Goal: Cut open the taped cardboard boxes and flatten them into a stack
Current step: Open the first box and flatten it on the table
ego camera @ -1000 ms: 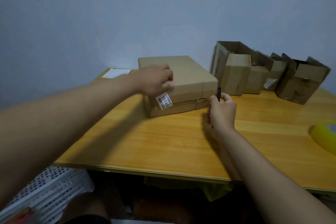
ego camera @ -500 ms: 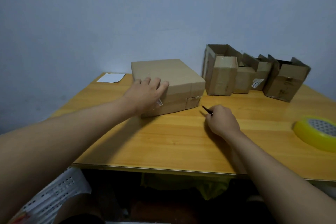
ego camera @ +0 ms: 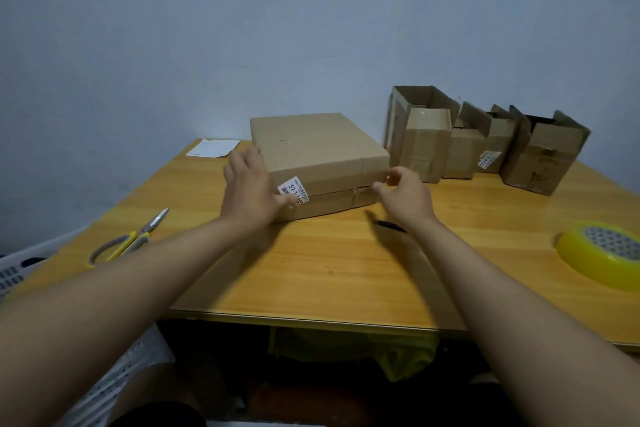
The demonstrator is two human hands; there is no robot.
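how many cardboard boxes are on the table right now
5 that I can tell: the flat closed box between the hands, and four opened boxes in a row by the wall at and. They overlap, so another may be hidden.

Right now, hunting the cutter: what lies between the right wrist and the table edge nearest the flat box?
In the head view, the black cutter lies on the table, beside the right hand.

One sealed box (ego camera: 318, 156), four open boxes (ego camera: 420, 135), one scissors (ego camera: 128, 241), one tape roll (ego camera: 602, 255)

A single head-worn camera looks forward and down from close above the orange wooden table (ego camera: 346, 274), facing the pale blue wall (ego camera: 242, 45).
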